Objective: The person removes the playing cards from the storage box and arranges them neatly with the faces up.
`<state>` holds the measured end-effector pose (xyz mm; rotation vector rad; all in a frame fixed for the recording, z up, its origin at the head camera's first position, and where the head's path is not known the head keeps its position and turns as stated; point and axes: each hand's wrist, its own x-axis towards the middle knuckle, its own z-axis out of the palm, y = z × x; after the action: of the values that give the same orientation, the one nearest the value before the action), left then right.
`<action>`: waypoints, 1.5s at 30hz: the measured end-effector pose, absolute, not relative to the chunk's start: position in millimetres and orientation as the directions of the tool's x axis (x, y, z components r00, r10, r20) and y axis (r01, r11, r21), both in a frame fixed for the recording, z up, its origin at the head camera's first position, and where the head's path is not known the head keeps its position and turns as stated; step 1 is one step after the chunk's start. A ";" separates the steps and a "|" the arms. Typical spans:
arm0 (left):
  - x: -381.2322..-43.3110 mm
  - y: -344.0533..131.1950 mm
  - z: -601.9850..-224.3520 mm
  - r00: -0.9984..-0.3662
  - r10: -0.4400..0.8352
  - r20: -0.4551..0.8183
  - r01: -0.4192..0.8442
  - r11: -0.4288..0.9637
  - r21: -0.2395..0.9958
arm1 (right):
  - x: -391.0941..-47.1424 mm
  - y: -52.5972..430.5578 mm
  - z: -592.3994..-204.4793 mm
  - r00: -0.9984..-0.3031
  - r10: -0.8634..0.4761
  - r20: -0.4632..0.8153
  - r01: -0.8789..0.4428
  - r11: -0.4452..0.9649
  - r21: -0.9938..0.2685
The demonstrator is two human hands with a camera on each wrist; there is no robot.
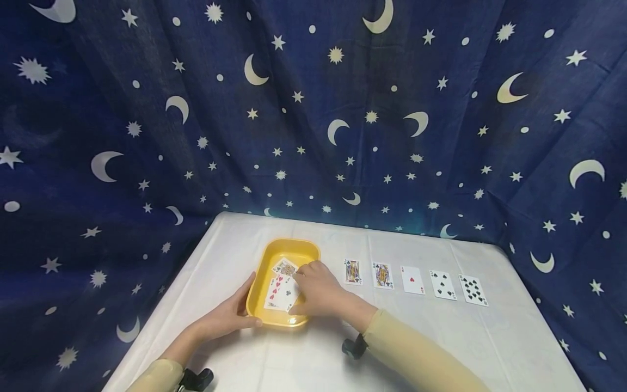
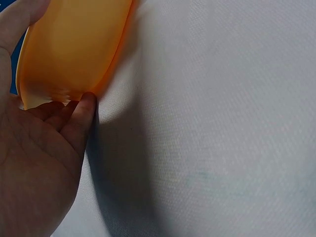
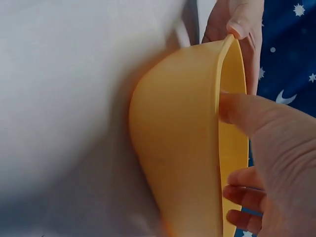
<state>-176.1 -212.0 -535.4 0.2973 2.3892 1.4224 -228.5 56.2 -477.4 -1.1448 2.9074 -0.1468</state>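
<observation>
A yellow tray stands on the white cloth, with several playing cards face up inside, one of them a face card. My left hand grips the tray at its left side and near corner; in the left wrist view its fingers press on the outer wall. My right hand reaches over the right rim into the tray, at the cards. In the right wrist view, its thumb and curled fingers are apart inside the rim; whether a card is between them is hidden.
Right of the tray lies a row of face-up cards: two face cards, an ace of hearts, and two black number cards. The white-covered table meets a dark blue curtain with moons and stars.
</observation>
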 end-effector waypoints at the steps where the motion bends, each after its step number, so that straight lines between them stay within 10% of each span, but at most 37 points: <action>1: -176.2 -212.1 -535.5 -0.919 0.350 -0.184 0.005 0.475 0.880 | -228.5 52.8 -477.0 -0.731 -0.682 0.006 -0.680 0.729 -0.083; 17: -176.2 -212.0 -536.1 -0.914 0.352 -0.203 -0.011 0.478 0.878 | -239.2 22.8 -491.4 -0.822 -0.535 -0.196 -0.555 0.829 0.067; 45: -177.3 -213.1 -534.0 -0.913 0.363 -0.186 0.009 0.474 0.881 | -239.7 17.2 -499.7 -0.838 -0.523 -0.154 -0.534 0.844 0.040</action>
<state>-177.3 -213.1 -534.0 0.3133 2.3782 1.4179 -239.7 17.2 -499.7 -0.8308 2.8848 0.1223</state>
